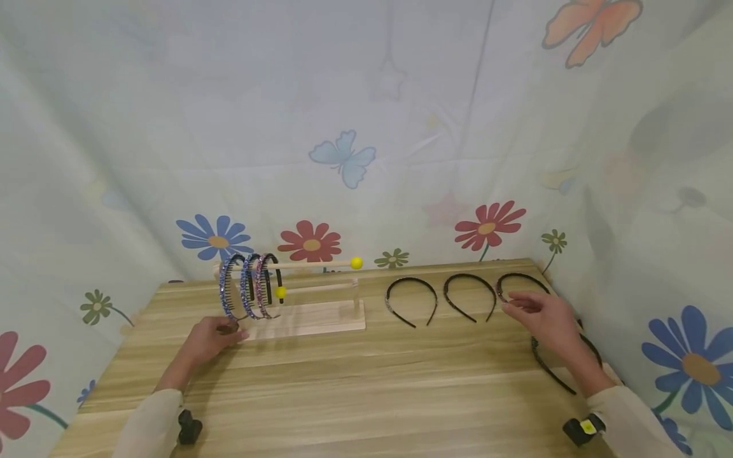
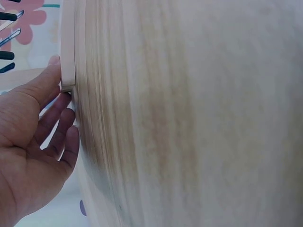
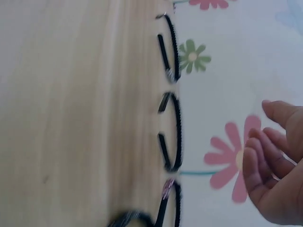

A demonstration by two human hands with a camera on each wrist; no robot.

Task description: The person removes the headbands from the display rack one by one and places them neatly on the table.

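Note:
At the left of the table my left hand (image 1: 212, 340) holds the end of a wooden headband stand (image 1: 329, 319). In the left wrist view the thumb lies along one side of its base (image 2: 68, 45), with the fingers at the corner. Three beaded headbands hang on the stand: two bluish (image 1: 224, 289) and one pink (image 1: 260, 289). My right hand (image 1: 546, 321) is raised by a black headband (image 1: 518, 275) on the right, overlapping it in the head view. Its fingers are loosely bent with nothing between them in the right wrist view.
Two more black headbands, one (image 1: 411, 278) near the stand and another (image 1: 469, 275) beside it, lie along the back. A further one (image 1: 551, 373) lies under the right forearm. Yellow balls (image 1: 356, 263) cap the stand's rods. A flowered curtain (image 1: 401, 210) borders the table.

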